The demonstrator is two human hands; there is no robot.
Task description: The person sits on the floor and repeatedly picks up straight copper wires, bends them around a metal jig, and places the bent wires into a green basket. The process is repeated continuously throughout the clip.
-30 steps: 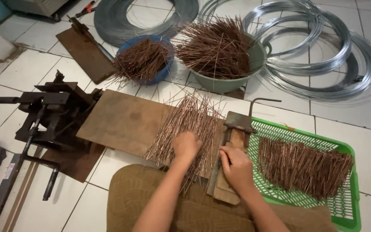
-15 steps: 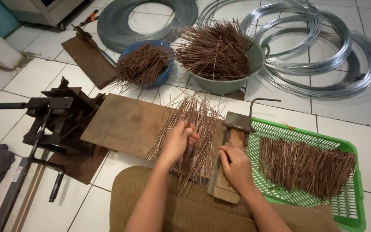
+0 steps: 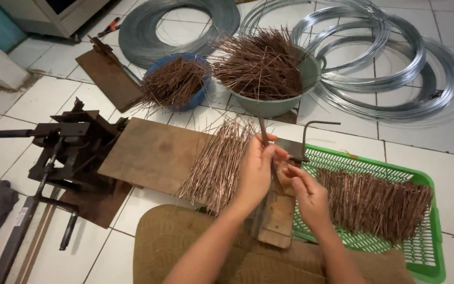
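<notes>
My left hand (image 3: 256, 171) is raised above a small wooden bending jig (image 3: 279, 213) and grips a short copper-coloured wire rod (image 3: 263, 131) that sticks up from its fingers. My right hand (image 3: 308, 192) is close beside it, fingers pinched at the lower end of the same rod. A loose pile of cut rods (image 3: 219, 163) lies on a wooden board (image 3: 151, 155) just left of my hands. A bent metal lever (image 3: 313, 131) stands at the jig's far end.
A green plastic basket (image 3: 421, 257) at right holds a heap of rods. A blue bowl (image 3: 177, 81) and a grey-green basin (image 3: 269, 68) behind hold more. Coils of steel wire (image 3: 390, 58) lie on the tiled floor. A black metal cutter (image 3: 61, 158) sits at left.
My left hand has left the pile on the board and lifted a rod up. My right hand has risen off the jig to meet it.
</notes>
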